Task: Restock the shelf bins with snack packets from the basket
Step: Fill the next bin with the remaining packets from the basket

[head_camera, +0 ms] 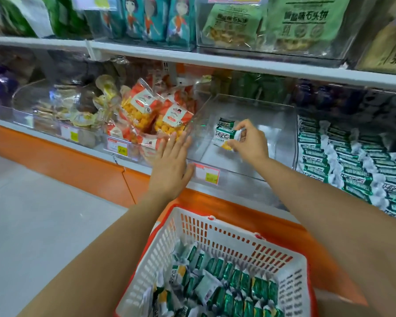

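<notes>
Two packets [226,136] sit pinched in the right hand [249,143] inside a clear bin [272,124]; the left hand [172,165], fingers spread, rests on its wall.

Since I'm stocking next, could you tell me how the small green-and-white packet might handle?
Probably light: the right hand pinches the packet by one end. Its crimped glossy wrapper suggests slight floppiness and slipperiness. Flat-sided, so unlikely to roll.

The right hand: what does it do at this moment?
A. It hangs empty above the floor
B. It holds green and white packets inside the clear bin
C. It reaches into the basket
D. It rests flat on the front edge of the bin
B: the right hand grips green and white packets inside the nearly empty clear bin, well above the basket.
</notes>
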Action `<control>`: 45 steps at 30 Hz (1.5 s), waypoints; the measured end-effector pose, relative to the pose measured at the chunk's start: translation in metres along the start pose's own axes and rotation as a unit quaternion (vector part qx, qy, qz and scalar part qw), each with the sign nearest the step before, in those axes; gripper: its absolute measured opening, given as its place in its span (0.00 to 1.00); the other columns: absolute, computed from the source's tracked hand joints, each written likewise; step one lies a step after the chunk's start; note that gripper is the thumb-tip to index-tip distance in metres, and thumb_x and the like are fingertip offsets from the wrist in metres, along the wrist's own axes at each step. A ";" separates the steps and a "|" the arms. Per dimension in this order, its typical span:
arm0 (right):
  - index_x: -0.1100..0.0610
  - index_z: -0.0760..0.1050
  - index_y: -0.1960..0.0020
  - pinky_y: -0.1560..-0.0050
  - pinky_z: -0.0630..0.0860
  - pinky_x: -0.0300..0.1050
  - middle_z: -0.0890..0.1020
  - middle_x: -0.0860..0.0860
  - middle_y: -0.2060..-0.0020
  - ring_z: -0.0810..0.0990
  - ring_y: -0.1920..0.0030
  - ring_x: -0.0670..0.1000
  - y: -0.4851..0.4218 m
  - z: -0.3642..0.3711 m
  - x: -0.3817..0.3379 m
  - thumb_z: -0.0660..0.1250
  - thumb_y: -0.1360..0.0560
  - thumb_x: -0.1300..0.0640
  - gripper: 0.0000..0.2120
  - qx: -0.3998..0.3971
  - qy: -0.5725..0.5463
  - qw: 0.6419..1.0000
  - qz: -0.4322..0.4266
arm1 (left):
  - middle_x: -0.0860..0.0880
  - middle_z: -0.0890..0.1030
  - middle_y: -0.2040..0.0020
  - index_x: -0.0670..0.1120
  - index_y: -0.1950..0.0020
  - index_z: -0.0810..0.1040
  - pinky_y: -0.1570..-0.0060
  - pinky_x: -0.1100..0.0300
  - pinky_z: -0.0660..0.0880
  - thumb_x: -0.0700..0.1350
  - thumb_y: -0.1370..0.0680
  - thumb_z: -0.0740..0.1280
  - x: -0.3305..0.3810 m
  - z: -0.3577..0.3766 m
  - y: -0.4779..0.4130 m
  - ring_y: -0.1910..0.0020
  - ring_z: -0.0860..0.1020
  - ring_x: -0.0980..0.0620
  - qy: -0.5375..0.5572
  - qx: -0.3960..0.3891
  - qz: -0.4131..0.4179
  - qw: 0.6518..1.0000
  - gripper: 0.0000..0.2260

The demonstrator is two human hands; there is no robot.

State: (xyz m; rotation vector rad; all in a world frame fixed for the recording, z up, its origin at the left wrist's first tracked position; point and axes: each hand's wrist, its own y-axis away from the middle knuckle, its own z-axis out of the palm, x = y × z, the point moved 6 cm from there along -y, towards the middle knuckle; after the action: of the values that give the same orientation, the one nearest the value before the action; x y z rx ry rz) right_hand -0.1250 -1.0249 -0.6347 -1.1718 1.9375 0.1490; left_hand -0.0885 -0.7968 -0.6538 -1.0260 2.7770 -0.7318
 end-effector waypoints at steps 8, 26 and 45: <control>0.53 0.69 0.52 0.62 0.71 0.47 0.77 0.53 0.58 0.79 0.56 0.58 -0.048 0.042 0.030 0.78 0.33 0.58 0.19 -0.044 0.079 0.995 0.045 | 0.46 0.54 0.20 0.42 0.20 0.56 0.23 0.45 0.47 0.53 0.18 0.52 -0.010 0.019 -0.016 0.20 0.51 0.48 -0.015 0.051 0.044 0.998 0.28; 0.55 0.72 0.43 0.58 0.69 0.47 0.72 0.58 0.41 0.76 0.48 0.61 -0.076 0.072 0.046 0.74 0.29 0.59 0.17 -0.007 0.131 0.989 0.063 | 0.43 0.59 0.21 0.40 0.22 0.59 0.23 0.42 0.46 0.53 0.18 0.49 -0.010 0.026 -0.021 0.21 0.56 0.47 0.009 0.088 0.052 0.995 0.28; 0.57 0.70 0.36 0.43 0.74 0.53 0.73 0.59 0.38 0.74 0.40 0.60 -0.048 0.040 0.006 0.75 0.30 0.54 0.25 -0.014 0.138 0.990 0.036 | 0.45 0.53 0.19 0.44 0.20 0.53 0.22 0.49 0.43 0.52 0.18 0.51 -0.002 0.012 -0.013 0.20 0.50 0.48 -0.050 0.000 0.001 0.999 0.28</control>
State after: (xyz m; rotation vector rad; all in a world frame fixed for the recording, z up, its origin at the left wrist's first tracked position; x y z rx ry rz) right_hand -0.0646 -1.0361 -0.6497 -1.1911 2.2284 0.0549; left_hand -0.0766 -0.8089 -0.6585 -1.0313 2.6931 -0.6604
